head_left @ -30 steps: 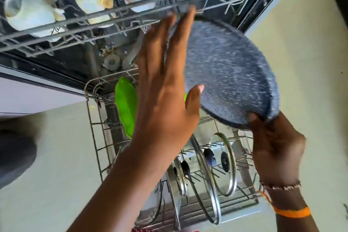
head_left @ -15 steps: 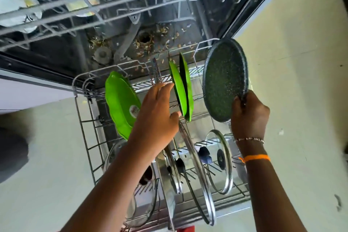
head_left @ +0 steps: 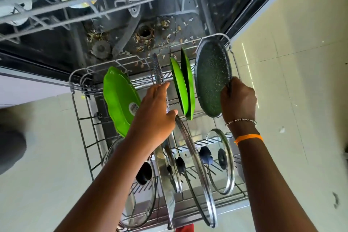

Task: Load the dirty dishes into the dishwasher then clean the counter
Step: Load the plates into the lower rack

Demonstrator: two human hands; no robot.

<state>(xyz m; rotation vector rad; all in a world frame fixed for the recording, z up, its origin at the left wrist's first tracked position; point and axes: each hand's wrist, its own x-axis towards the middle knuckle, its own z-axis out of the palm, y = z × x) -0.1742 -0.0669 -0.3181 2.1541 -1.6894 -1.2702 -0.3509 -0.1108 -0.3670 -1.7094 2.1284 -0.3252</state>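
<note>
The speckled plate (head_left: 211, 79) has come down from overhead into the lower rack (head_left: 82, 122).

Both arms stretched forward, left hand (head_left: 154, 113) with fingers extended and thumb out, right hand (head_left: 238, 100) curled in a grip, bracelets on right wrist
</note>
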